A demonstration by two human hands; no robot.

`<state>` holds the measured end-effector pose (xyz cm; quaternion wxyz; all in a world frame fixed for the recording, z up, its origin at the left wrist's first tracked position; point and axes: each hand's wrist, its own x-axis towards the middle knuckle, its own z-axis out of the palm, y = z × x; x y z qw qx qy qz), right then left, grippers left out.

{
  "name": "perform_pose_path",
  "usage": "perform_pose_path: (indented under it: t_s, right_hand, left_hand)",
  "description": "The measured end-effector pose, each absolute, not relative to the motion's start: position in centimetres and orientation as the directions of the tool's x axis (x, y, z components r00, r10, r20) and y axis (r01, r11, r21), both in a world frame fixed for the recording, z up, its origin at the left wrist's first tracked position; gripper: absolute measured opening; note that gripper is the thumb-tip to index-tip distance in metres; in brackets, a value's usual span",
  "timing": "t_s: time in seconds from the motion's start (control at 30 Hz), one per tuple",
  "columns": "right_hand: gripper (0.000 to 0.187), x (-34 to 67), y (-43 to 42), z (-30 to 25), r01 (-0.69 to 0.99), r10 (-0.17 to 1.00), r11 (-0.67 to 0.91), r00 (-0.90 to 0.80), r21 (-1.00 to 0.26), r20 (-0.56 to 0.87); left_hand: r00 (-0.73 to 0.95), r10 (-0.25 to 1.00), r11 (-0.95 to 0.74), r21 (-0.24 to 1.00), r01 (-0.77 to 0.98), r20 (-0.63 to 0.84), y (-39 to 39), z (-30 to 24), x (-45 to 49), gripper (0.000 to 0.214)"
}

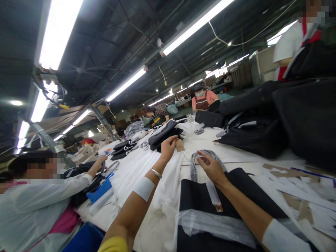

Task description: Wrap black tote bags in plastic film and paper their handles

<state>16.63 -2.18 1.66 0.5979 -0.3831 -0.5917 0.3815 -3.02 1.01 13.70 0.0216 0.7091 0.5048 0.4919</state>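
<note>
A black tote bag point(202, 196) lies flat on the white table point(236, 150) in front of me, its wrapped handles point(193, 164) looped toward the far side and clear plastic film point(210, 227) over its lower part. My right hand point(211, 167) rests on the handle loop, fingers pinched on the wrapping. My left hand point(168, 147) is stretched farther out, fingers closed on a small brown paper tag point(180, 145). White tissue sheets point(147, 171) lie under my left forearm.
Black bags point(262, 136) pile up at right, cardboard and paper strips point(296, 182) at the near right. A seated person point(39, 199) at left reaches onto the table beside a blue tool point(101, 190). More bags point(162, 134) and workers point(203, 99) lie farther back.
</note>
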Motion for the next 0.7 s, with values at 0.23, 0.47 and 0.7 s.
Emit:
perform_pose_path:
  t_s: [0.23, 0.47, 0.7]
  right_hand:
    - [0.067, 16.3, -2.0, 1.6, -0.339, 0.914, 0.299, -0.167, -0.892, 0.370]
    - [0.054, 16.5, -2.1, 1.8, -0.397, 0.952, 0.218, -0.115, -0.892, 0.283]
    - [0.064, 16.5, -2.0, 1.7, -0.364, 0.951, 0.206, -0.146, -0.908, 0.274]
  left_hand:
    - [0.066, 0.733, -0.564, 0.551, 0.615, 0.677, -0.4, 13.5, 1.0, 0.024]
    - [0.070, 0.763, -0.573, 0.623, 0.532, 0.642, -0.7, 12.6, 1.5, 0.024]
    - [0.021, 0.814, -0.542, 0.747, 0.384, 0.580, -1.0, 12.1, 1.2, 0.026]
